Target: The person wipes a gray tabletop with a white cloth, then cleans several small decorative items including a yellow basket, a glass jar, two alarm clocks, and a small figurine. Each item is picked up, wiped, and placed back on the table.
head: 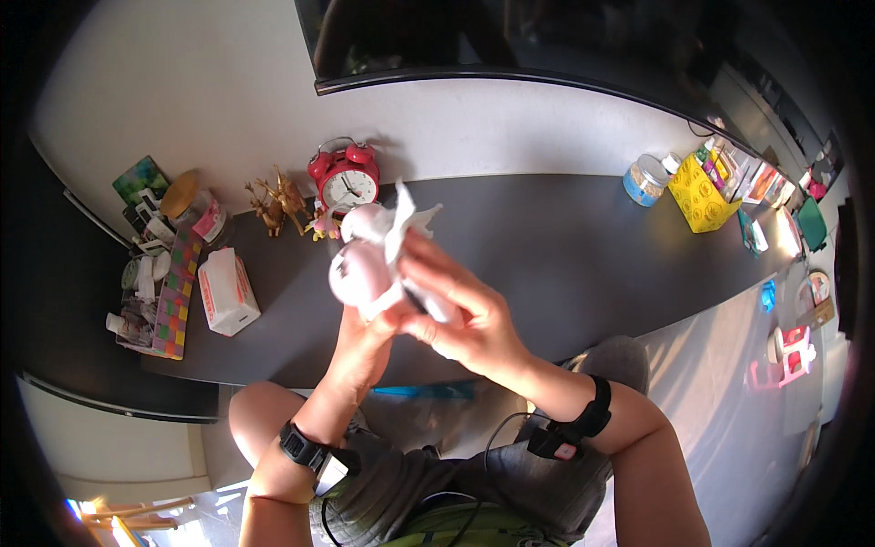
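A pale pink object with rounded parts (357,273), perhaps a figurine, is held up over the dark grey cabinet top (547,253). My left hand (372,328) grips it from below; most of those fingers are hidden behind it. A crumpled white tissue (403,229) lies against its right side, pinched in my right hand (454,304), whose fingers bend around the tissue and the object's edge. Some blur hides the object's details. Just behind it stands a red twin-bell alarm clock (348,181), with a small pink and yellow figure (325,225) at its foot.
At left are a tissue pack (227,290), a woven multicoloured basket (178,294) of small items, a lidded jar (205,215) and golden deer figurines (280,202). A blue-labelled jar (644,181) and a yellow box (704,195) stand at right. A large black screen (547,41) hangs above.
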### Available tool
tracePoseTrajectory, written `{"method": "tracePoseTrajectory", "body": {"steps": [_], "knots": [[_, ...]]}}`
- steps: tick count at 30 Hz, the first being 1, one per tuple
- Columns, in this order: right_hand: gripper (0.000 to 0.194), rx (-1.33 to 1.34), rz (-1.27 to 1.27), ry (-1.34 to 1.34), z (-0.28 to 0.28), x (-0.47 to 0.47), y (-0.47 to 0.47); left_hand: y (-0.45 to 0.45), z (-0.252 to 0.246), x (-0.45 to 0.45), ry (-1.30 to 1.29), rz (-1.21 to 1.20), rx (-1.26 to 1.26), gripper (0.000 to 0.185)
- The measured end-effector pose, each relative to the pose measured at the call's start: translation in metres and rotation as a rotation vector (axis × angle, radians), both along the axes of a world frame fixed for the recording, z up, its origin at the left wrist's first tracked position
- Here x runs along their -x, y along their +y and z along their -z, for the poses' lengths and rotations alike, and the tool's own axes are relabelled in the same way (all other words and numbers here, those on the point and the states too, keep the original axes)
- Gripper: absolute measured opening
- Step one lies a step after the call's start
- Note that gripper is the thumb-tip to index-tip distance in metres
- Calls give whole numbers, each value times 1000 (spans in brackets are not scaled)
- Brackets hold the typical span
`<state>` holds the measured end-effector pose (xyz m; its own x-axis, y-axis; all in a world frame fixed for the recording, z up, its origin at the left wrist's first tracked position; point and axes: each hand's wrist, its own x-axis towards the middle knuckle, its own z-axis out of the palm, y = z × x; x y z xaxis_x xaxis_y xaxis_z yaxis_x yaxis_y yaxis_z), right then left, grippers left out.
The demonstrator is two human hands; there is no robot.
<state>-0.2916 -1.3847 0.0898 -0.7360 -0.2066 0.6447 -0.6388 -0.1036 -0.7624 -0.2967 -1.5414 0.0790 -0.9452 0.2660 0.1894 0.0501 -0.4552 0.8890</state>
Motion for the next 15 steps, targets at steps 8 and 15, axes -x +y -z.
{"method": "tracePoseTrajectory", "body": {"steps": [8, 15], "knots": [[25, 472, -44, -413, -30, 1, 36, -19, -1, 20, -312, 161, -471, 95], [37, -383, 289, 539, -35, 12, 28, -1, 3, 4, -248, 156, -168, 104]]}}
